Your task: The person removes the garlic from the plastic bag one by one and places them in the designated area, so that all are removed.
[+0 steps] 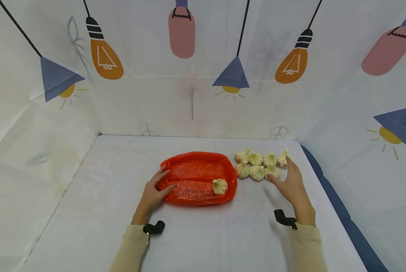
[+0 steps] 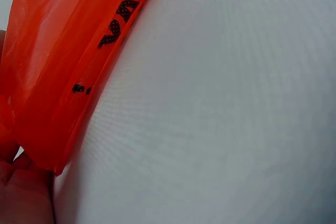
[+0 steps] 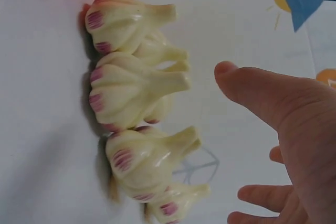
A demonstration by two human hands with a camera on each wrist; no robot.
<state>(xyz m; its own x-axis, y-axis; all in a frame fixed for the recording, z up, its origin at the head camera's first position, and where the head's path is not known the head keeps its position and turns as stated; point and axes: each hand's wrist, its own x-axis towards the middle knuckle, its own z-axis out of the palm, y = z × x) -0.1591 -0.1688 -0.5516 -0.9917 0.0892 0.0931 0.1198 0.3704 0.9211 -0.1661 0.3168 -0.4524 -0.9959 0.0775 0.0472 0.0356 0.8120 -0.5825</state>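
Observation:
A red plastic bag (image 1: pixel 189 172) with dark printing lies spread on the table, its edges raised into a rim. One garlic bulb (image 1: pixel 220 186) rests on it at the front right. My left hand (image 1: pixel 153 190) holds the bag's left end, thumb over the front and fingers along the rim. In the left wrist view the printed side of the bag (image 2: pixel 58 77) hides most of that hand. Several garlic bulbs (image 1: pixel 256 172) stand in two rows right of the bag. Over their right end hovers my right hand (image 1: pixel 293 185), thumb and fingers apart, with a gap between thumb and bulbs (image 3: pixel 131 85).
The white table (image 1: pixel 223 234) ends at the right beside a dark blue padded edge (image 1: pixel 335 204). A white cloth with printed lamps (image 1: pixel 231 73) hangs behind and at the sides. Each wrist carries a black camera mount (image 1: pixel 284 218).

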